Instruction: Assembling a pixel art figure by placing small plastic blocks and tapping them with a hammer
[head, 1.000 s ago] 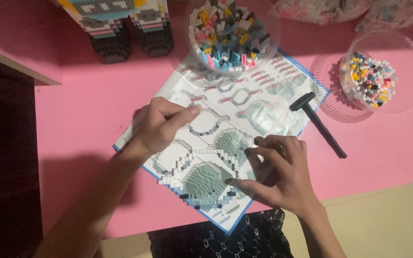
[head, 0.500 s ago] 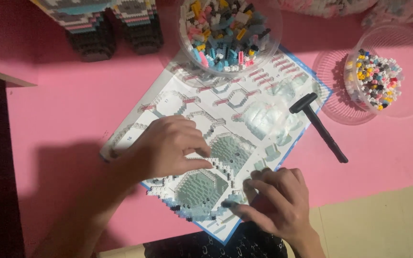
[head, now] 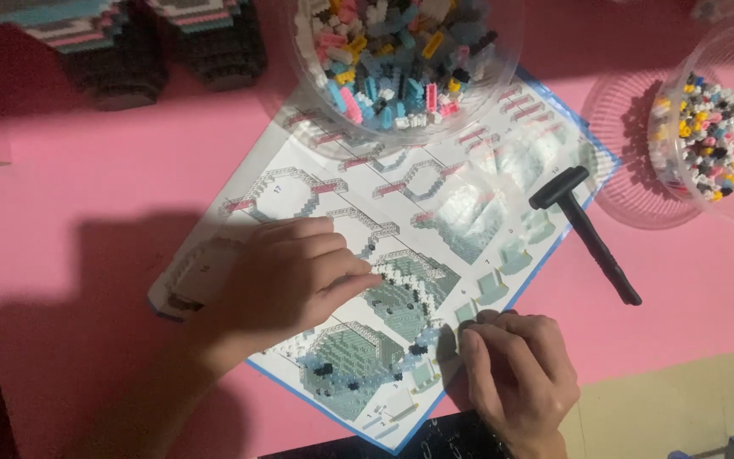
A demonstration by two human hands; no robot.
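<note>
Left hand flat on instruction sheet, fingers spread, holding nothing. Right hand pinches tiny pale brick at sheet's lower edge. Risk: brick slips onto pink bench; elbow may nudge hammer or bead bowl.

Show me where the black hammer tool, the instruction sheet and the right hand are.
black hammer tool (head: pixel 586 231), head view, upper part of its handle.
instruction sheet (head: pixel 469 217), head view, printed middle area.
right hand (head: pixel 520 370), head view, back of the hand.
</note>
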